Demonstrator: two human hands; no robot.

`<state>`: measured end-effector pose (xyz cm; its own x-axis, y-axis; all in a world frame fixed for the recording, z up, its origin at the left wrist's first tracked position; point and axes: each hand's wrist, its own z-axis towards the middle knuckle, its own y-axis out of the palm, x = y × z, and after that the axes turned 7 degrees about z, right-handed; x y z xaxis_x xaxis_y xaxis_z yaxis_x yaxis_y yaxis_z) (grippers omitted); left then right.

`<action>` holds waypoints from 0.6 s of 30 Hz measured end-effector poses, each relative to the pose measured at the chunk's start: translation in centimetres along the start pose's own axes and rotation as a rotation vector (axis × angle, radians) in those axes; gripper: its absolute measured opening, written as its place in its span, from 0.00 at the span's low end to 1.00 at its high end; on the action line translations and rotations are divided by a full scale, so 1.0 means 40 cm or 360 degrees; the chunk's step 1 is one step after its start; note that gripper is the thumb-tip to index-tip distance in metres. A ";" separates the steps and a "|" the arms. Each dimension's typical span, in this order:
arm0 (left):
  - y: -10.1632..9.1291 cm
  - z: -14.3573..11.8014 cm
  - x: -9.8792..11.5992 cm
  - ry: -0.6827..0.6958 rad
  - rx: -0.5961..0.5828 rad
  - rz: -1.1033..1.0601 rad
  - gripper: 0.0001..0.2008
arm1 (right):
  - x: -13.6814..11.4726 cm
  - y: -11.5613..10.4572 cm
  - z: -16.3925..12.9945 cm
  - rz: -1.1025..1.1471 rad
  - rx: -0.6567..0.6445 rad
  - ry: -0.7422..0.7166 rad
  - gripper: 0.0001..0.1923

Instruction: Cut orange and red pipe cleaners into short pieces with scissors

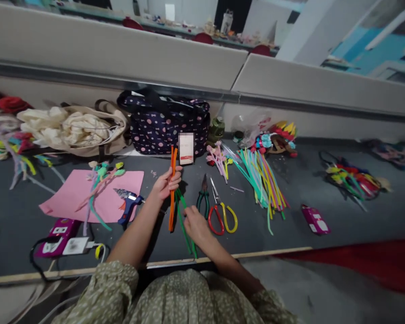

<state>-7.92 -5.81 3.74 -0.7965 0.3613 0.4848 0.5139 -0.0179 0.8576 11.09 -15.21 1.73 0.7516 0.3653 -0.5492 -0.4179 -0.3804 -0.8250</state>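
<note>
The left hand [164, 184] is closing around a few orange pipe cleaners [172, 189], holding them upright so that they are standing from the grey table [324, 189] up past the fingers. The right hand [195, 225] is pinching the green pipe cleaners [184, 220], which are lying slanted on the table just beside the orange ones, with their upper ends meeting the orange stems under the left hand. Whether the green stems are already being wound onto the orange ones I cannot tell; they are looking straight and untwisted along the lengths that show.

Judging from this, the work is sitting at an early stage: stems are being gathered and matched, and no petals or leaves are showing on this bundle yet. Finished pieces are lying nearby, though: pastel flowers [103, 173] on the pink sheet [70, 198] to the left, and a small pink flower sprig [218, 157] past the tools.

Just right of the hands, green-handled pliers [203, 198] and red-and-yellow scissors [221, 211] are lying untouched. A blue glue gun [128, 204] is resting at the edge of the pink sheet. Farther right a loose heap of coloured pipe cleaners [263, 180] is waiting, well apart from the hands. Behind, a polka-dot bag [168, 123] is standing against the partition.
</note>
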 end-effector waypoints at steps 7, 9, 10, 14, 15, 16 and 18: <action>0.000 -0.006 0.017 0.0080 0.0011 0.0022 0.23 | -0.010 -0.006 -0.004 -0.0102 0.0024 0.0002 0.12; 0.001 -0.006 0.014 0.0071 -0.0026 0.0058 0.22 | -0.043 0.017 0.004 -0.0221 -0.0020 0.0029 0.15; 0.000 -0.006 0.011 0.0058 -0.0048 0.0074 0.22 | -0.056 0.028 0.009 -0.0266 -0.0036 0.0050 0.13; -0.005 -0.003 0.005 0.0011 -0.0054 0.0083 0.22 | -0.072 0.046 0.025 -0.0311 -0.0071 0.0112 0.11; -0.007 -0.003 0.005 0.0005 -0.0039 0.0080 0.21 | -0.067 0.042 0.026 -0.0294 -0.0062 0.0119 0.13; -0.008 -0.003 0.005 -0.0001 -0.0023 0.0079 0.21 | -0.059 0.036 0.026 -0.0264 -0.0046 0.0125 0.14; -0.010 -0.003 0.005 -0.0009 0.0000 0.0080 0.20 | -0.040 0.019 0.022 -0.0165 -0.0014 0.0150 0.14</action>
<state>-8.33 -5.82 3.50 -0.7679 0.3651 0.5264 0.5533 -0.0360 0.8322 9.13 -15.32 1.87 0.8354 0.3215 -0.4458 -0.3316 -0.3522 -0.8752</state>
